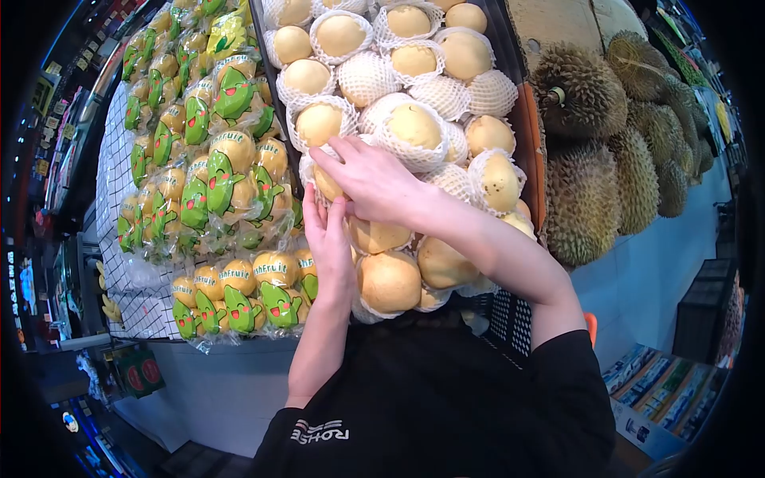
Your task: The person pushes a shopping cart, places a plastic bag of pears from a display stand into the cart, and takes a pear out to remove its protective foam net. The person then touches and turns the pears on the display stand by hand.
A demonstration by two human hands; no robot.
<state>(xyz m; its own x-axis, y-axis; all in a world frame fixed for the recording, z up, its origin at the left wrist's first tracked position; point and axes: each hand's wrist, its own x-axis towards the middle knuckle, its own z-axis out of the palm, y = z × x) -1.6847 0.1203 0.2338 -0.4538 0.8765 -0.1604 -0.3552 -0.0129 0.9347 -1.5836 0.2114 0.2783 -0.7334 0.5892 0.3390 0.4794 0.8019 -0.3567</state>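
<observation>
Both hands are at the left side of a crate of yellow pears. My right hand (370, 179) lies over a pear (327, 185) in a white foam net, its fingers on the top of the fruit. My left hand (329, 239) holds the same pear from the near left side, fingers pointing up along it. Foam-netted pears surround them, among them one just above (319, 125) and a larger one to the right (413, 127). A big pear (389, 282) without a visible net over its top sits near my body.
Bagged fruit with green cartoon prints (227, 179) fills the mesh-covered stand on the left. Right of the crate's brown edge (531, 159) are spiky durians (583, 199). A black perforated basket (510, 320) is beside my body, below the crate.
</observation>
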